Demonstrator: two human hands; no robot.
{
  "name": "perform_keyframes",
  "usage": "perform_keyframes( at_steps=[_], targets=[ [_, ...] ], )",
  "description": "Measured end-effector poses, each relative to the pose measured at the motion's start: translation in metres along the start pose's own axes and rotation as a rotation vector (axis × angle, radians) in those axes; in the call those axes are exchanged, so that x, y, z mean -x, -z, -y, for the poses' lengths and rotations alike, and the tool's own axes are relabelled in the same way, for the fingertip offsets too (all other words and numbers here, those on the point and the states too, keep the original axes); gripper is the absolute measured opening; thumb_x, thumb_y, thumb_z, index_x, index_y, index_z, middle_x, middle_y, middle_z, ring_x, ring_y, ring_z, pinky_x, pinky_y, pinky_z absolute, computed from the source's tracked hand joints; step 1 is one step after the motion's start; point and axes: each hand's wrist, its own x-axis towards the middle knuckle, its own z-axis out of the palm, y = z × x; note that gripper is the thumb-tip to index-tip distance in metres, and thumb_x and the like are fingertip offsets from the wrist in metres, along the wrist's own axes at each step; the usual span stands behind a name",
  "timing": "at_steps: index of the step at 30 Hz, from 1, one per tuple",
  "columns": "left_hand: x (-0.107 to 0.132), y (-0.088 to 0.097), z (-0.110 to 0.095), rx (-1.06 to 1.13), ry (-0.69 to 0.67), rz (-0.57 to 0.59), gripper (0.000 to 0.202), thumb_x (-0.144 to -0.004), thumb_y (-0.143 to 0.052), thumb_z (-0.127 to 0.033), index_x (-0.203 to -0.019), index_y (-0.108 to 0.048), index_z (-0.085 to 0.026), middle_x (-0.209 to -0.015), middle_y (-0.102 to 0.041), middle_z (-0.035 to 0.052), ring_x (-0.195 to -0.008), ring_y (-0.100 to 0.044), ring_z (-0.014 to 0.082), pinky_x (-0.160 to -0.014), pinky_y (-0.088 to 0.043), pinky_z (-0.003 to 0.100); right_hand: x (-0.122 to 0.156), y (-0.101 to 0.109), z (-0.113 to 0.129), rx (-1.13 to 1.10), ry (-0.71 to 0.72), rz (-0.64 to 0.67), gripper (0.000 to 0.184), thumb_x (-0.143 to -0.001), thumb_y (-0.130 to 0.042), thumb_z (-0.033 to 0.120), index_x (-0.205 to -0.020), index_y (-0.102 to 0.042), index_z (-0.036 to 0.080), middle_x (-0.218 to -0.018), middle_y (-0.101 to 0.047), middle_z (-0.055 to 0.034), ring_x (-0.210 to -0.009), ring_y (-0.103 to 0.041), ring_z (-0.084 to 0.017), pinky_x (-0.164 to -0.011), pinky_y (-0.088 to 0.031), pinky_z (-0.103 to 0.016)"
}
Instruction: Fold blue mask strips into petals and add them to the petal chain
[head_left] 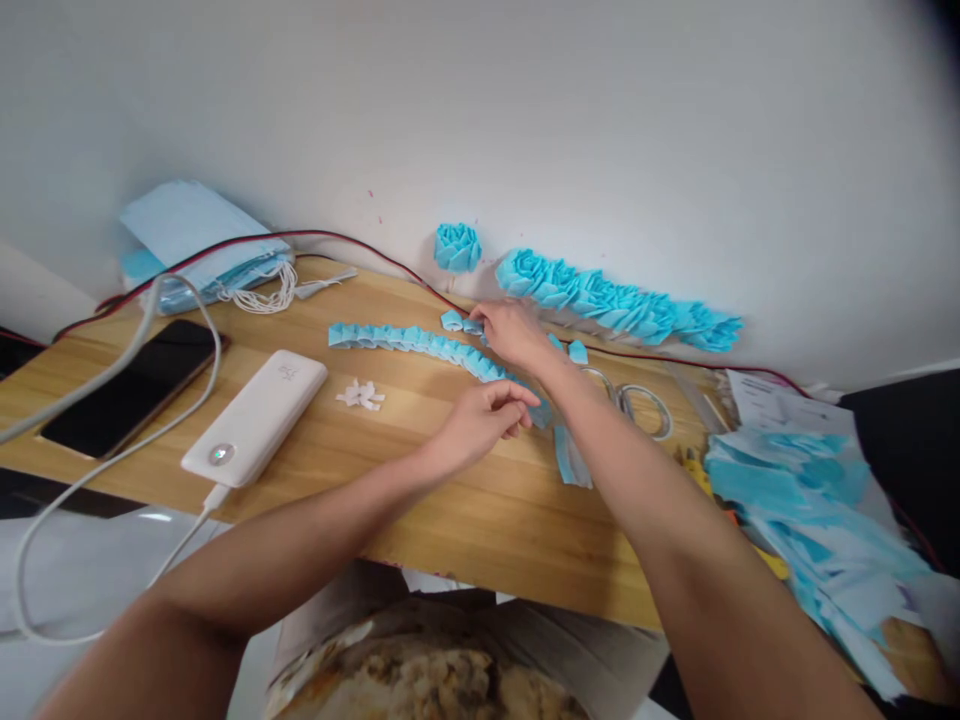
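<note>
A curved row of light-blue folded pieces (405,338) lies across the wooden table. My left hand (484,418) is by the row's right end, its fingers curled together; whether anything is between them is hidden. My right hand (514,332) reaches past it toward the wall, fingertips closed on a small blue folded piece (472,326). Another small folded piece (451,320) lies just left of those fingertips. Beyond my right wrist sits one more blue piece (577,352). A flat blue strip (572,458) lies partly under my right forearm.
Blue fabric-like flowers (615,300) line the wall, with a single flower (457,247) apart. At left are stacked face masks (202,235), a phone (135,388) and a cabled power bank (255,418). White scraps (361,395), a tape roll (646,410) and blue offcuts (802,500) lie around.
</note>
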Motion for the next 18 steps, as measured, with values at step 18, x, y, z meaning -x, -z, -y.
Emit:
perform_keyframes(
  at_steps=[18],
  targets=[
    [0.004,-0.003,-0.001,0.006,0.028,0.0,0.017,-0.084,-0.052,-0.005,-0.085,-0.066,-0.015,-0.068,-0.062,-0.0029,-0.057,-0.051,0.0072,-0.061,-0.042,0.022,0.026,0.026,-0.05,-0.058,-0.075,0.041,0.039,-0.093,-0.044,0.009,-0.112,-0.076,0.02,-0.116,-0.078,-0.0075,-0.107,-0.072,-0.024,-0.092,-0.052,-0.035]
  ],
)
